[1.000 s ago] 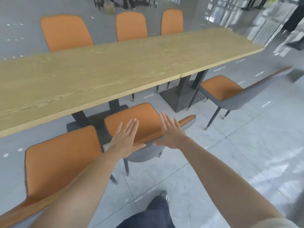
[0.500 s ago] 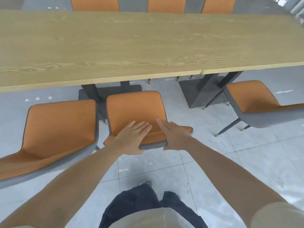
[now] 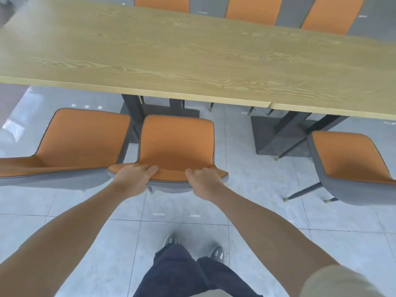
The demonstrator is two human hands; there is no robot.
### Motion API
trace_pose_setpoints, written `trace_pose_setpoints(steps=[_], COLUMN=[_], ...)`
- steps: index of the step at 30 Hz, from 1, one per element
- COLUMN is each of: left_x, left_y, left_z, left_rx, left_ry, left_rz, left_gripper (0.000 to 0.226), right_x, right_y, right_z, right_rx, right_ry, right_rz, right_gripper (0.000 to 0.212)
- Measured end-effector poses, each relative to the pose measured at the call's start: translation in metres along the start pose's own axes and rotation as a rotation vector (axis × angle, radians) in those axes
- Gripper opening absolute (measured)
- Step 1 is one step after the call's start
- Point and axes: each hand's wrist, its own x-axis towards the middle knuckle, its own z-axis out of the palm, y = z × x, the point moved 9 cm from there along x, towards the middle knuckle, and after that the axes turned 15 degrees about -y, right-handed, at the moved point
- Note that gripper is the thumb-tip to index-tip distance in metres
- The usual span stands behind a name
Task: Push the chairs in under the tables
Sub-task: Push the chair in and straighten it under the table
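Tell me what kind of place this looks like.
Probably a canteen or cafeteria: long wooden tables set end to end, rows of matching orange chairs along both sides, and a grey tiled floor.

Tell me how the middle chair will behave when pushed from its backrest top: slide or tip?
The middle chair probably slides: thin capped legs on smooth tile. Both the left hand and right hand grip high, so it may tip forward slightly. Shell looks rigid.

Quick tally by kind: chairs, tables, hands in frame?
Chairs, near side: 3, namely left chair, middle chair, right chair
Chairs, far side: 3 backrests
Tables: 2, left table butted against right table
Hands: 2, left hand, right hand
Total: 10
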Motion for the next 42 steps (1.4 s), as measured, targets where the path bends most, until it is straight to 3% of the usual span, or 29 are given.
trace_pose_setpoints(steps=[7,10,16,32,42], left_x=[-0.002,0.003,0.012,0.1,0.147], left_y=[0.043,0.063,0.124,0.288,0.316], left_z=[-0.015,-0.008,-0.007,-0.075,-0.104], left_rx=[0.028,0.005,-0.037,0.11,0.162], left_ry=[0.044,-0.022,0.007,0.069,0.105], left_rz=[0.097,0.039,0.009,0.174,0.243], left_gripper=[0.042,0.043,0.043,0.038,0.042], right_x=[-0.012,-0.025,-0.06,-0.158,-0.172], right_y=[0.026,0.043,0.084,0.25,0.302], right_z=[0.012,0.019,0.04,0.078,0.08], right_rx=[-0.043,-0.072,-0.114,0.04,0.134], right_ry=[-0.011,-0.038,-0.036,-0.068,-0.023], right_rz=[-0.047,-0.059,-0.09,0.199,0.306], right_gripper=[0.026,0.026,0.026,0.021,0.026])
